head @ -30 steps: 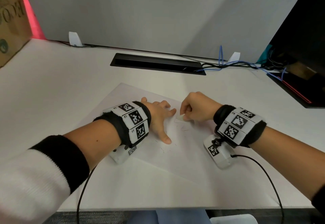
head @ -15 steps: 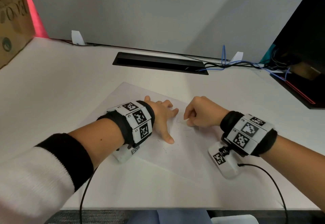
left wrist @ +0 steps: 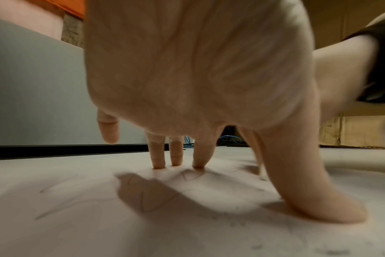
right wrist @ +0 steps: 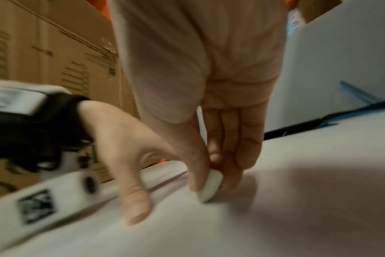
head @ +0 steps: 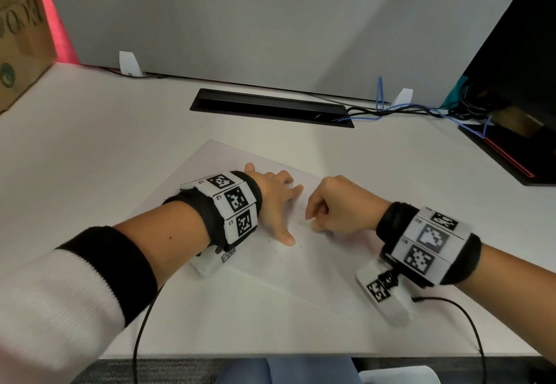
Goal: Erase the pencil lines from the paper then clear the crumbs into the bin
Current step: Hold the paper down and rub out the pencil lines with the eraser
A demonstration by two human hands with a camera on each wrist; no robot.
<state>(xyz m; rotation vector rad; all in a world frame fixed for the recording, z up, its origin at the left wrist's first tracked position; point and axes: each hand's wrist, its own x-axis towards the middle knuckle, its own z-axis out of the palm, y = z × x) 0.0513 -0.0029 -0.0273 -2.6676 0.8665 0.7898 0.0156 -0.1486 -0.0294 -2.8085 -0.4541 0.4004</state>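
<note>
White desk (head: 90, 173) under grey partition (head: 270, 22), paper (head: 301, 269) beneath both hands, left hand (head: 275, 200) spread flat, right hand (head: 340, 206) pinching eraser (right wrist: 211, 187) just beside left fingertips (left wrist: 158, 163), pencil lines (left wrist: 62, 201) near thumb, cables (head: 391, 109) beyond.

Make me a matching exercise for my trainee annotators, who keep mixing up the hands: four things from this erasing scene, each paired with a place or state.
Things:
1. left hand
2. right hand
3. eraser
4. cardboard box

States:
A. pinched, edge on the sheet
B. far left of the desk
C. fingers spread, pressing the paper
D. fingers curled round something white

Pairs: 1-C, 2-D, 3-A, 4-B
</note>
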